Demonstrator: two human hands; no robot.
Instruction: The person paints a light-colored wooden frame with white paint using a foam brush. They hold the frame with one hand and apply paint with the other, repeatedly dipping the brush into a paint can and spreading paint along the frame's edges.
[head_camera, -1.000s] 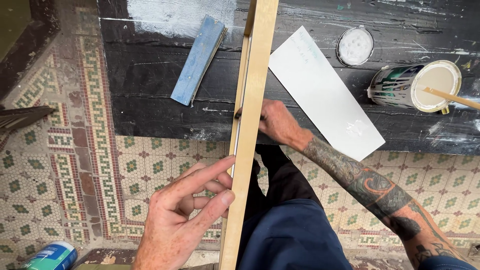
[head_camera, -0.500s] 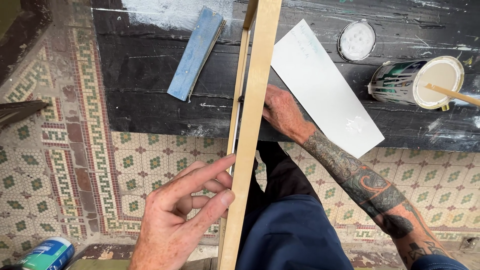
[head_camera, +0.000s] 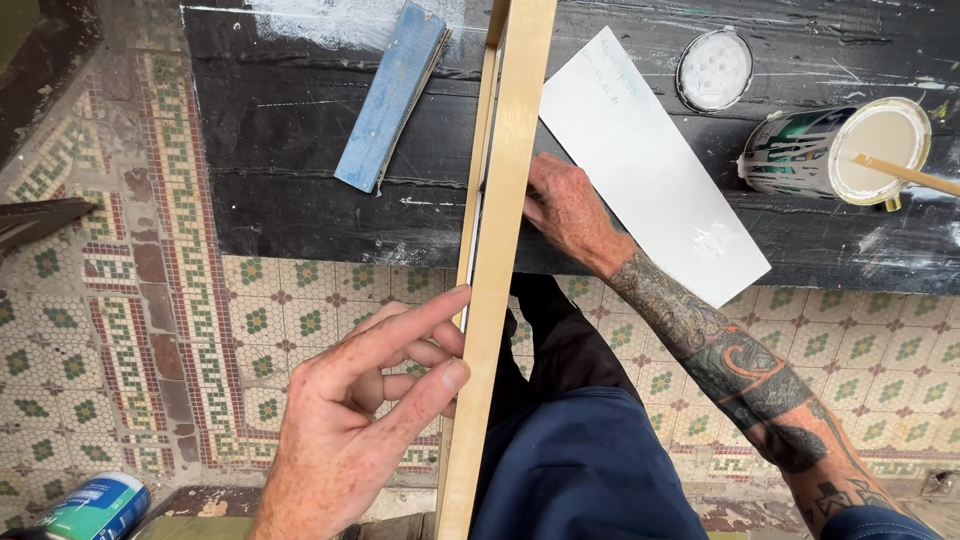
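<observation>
Compared with the view a second ago, your right hand (head_camera: 565, 205) has crept slightly farther up the long pale wooden strip (head_camera: 500, 270); your left hand (head_camera: 365, 400) and the strip lie much as they did. The strip runs from the black worktop (head_camera: 300, 200) toward you, overhanging its near edge above the patterned tile floor (head_camera: 120, 300). Your left hand is loosely spread, its extended fingertips resting against the strip's left edge without closing around it. Your right hand lies flat on the worktop, pressed against the strip's right side; whether its fingers hook around the wood cannot be told. Left of the strip lies a blue block (head_camera: 390, 95). To the right are a white sheet (head_camera: 650, 170), a round lid (head_camera: 714, 69) and an open paint can (head_camera: 840, 150) with a stir stick (head_camera: 905, 172).
</observation>
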